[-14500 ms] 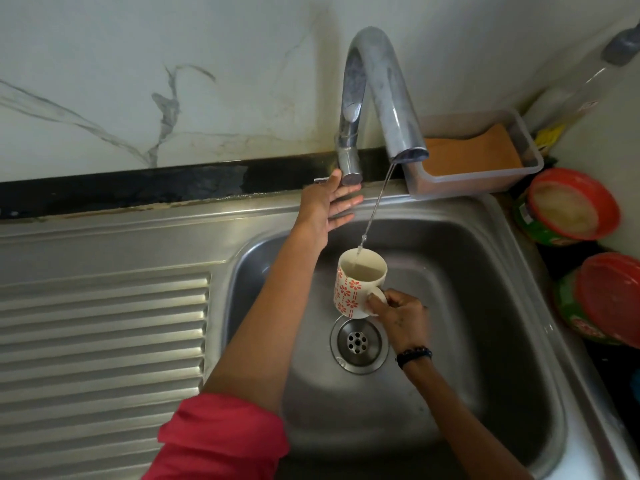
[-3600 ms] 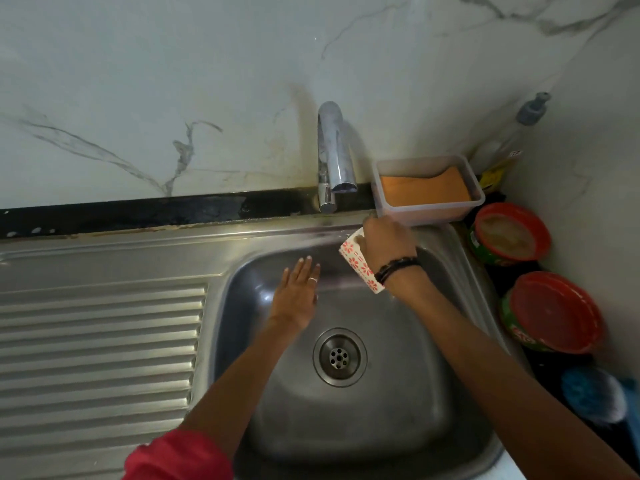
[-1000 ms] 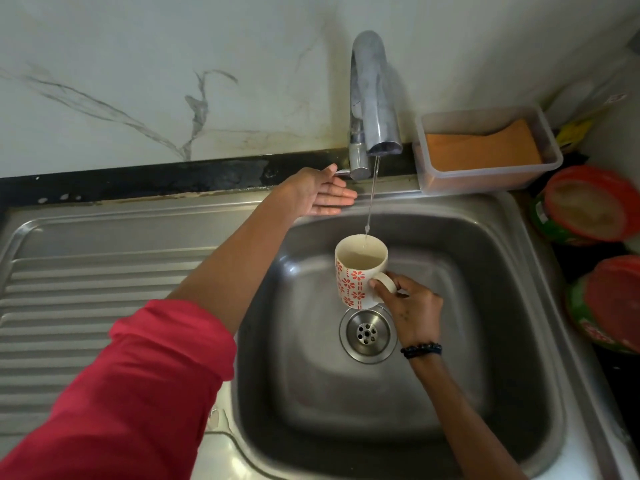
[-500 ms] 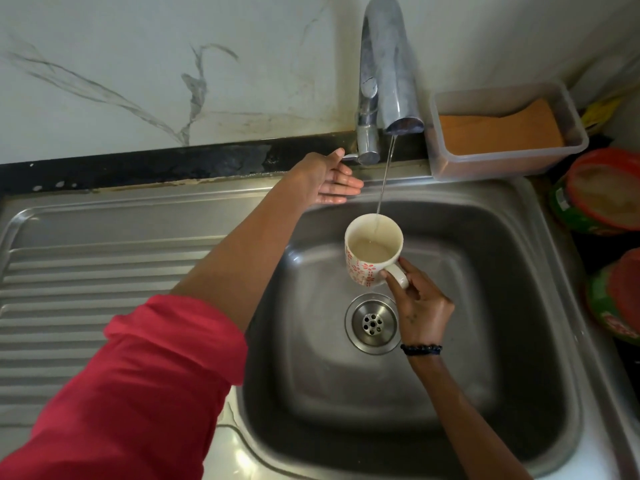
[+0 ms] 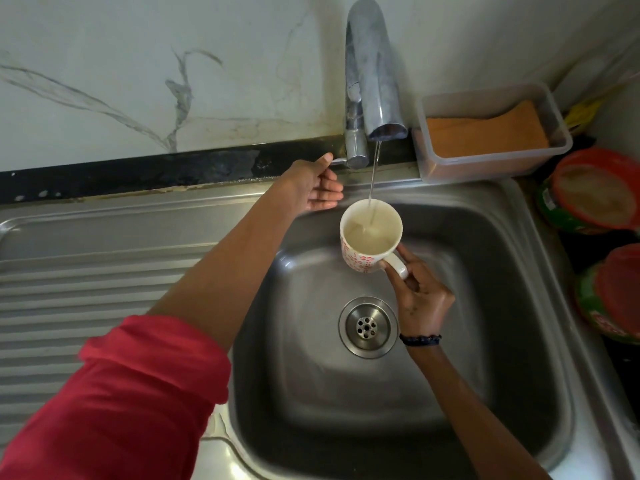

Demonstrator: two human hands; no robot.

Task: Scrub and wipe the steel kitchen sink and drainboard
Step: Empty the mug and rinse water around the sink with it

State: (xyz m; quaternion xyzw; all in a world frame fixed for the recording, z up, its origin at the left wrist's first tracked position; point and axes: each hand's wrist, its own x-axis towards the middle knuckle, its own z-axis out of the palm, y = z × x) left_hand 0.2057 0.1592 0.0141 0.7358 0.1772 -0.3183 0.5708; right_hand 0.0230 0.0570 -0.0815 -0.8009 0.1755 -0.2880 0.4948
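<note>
1. The right hand (image 5: 420, 299) gripped the mug (image 5: 370, 237) by its handle, fingers curled round it, holding the mug above the sink (image 5: 485, 341) basin, over the drain (image 5: 367, 327).
2. A thin stream from the tap (image 5: 372, 81) fell into the mug, which held water.
3. The left hand (image 5: 313, 188) reached to the tap lever (image 5: 337, 161), thumb touching it, fingers loosely extended.
4. The drainboard (image 5: 86, 289) lay to the left, under the red sleeve (image 5: 121, 403).

One sink (image 5: 485, 341), one drainboard (image 5: 86, 289), one tap (image 5: 370, 74), one mug (image 5: 367, 237), one plastic tub (image 5: 491, 133), one sponge (image 5: 485, 133), two red-lidded containers (image 5: 595, 192) seen, two hands counted.
</note>
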